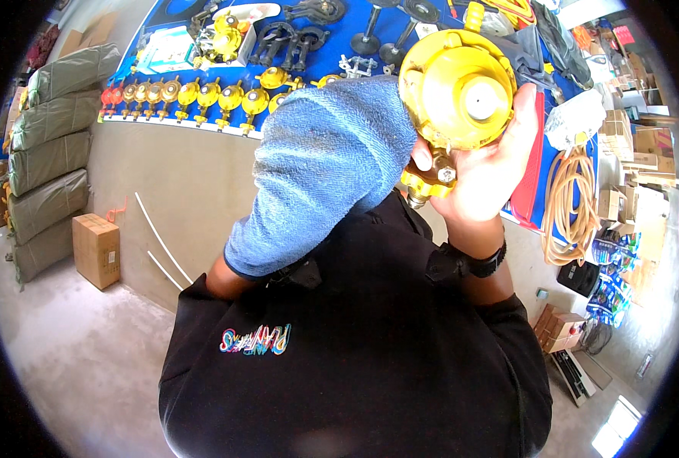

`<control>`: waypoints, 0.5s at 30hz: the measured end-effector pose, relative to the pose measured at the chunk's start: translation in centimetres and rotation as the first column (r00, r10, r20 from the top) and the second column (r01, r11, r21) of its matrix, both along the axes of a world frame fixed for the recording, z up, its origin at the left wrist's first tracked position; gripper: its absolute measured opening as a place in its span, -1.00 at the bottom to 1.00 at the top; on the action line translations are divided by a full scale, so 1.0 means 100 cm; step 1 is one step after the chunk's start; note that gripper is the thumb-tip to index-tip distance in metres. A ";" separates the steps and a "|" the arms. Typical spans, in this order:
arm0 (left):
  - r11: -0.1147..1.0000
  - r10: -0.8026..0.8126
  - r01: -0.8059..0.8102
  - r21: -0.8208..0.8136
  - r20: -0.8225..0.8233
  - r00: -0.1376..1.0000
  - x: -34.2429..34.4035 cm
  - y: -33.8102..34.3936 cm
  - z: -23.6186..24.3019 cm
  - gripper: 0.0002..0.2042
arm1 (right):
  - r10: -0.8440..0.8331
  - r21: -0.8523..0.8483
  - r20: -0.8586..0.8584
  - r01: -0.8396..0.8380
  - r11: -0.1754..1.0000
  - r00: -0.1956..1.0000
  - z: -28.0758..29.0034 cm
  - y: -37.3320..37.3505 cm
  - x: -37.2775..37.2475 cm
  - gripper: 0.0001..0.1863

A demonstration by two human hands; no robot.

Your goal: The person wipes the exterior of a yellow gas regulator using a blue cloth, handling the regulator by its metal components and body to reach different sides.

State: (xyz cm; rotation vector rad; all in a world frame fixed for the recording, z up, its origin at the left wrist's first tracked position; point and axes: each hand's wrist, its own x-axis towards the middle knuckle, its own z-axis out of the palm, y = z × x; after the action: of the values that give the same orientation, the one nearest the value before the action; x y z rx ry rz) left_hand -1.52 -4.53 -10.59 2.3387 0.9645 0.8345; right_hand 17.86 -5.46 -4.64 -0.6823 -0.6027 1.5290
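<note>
The right hand (481,179) holds a yellow regulator (455,88) above the table's (202,164) near edge, fingers wrapped around it. The left hand, probably under the blue cloth (324,164), is hidden. A loose hold could drop it.

The round yellow metal gas regulator (457,90) sits in the right hand (486,177), raised above the blue-covered worktop (202,23). Just left of it and touching, the blue terry cloth (318,172) drapes over the left hand. On the worktop behind, a row of small yellow regulators (194,95) lines the near edge. Grey-green sacks (49,145) are stacked far left, a brown cardboard box (96,249) on the floor beside them. A coiled beige hose (570,206) hangs at right
</note>
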 end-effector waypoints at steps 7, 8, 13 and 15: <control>0.920 0.043 -0.010 -0.391 0.076 0.996 0.025 0.016 0.078 -0.69 | -0.153 -0.065 0.233 0.172 0.983 0.960 0.005 0.000 -0.004 -0.28; 0.900 0.058 -0.004 -0.437 0.111 0.992 0.025 0.016 0.078 -0.69 | -0.149 -0.072 0.263 0.174 0.982 0.953 0.005 0.000 -0.003 -0.28; 0.912 0.166 -0.074 -0.402 0.199 0.966 0.026 0.012 0.060 -0.74 | -0.139 -0.023 0.461 0.168 0.986 0.876 0.012 -0.001 -0.007 -0.27; 0.963 0.168 -0.127 -0.238 0.162 0.972 0.027 0.011 0.053 -0.75 | -0.111 -0.025 0.395 0.132 0.991 0.912 0.013 -0.001 -0.007 -0.27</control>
State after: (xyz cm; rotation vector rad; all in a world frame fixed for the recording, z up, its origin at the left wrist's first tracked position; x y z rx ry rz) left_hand 1.21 -3.42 -5.24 1.9810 1.1033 0.9248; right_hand 17.15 -5.52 -3.35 -1.0618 -0.8077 1.3009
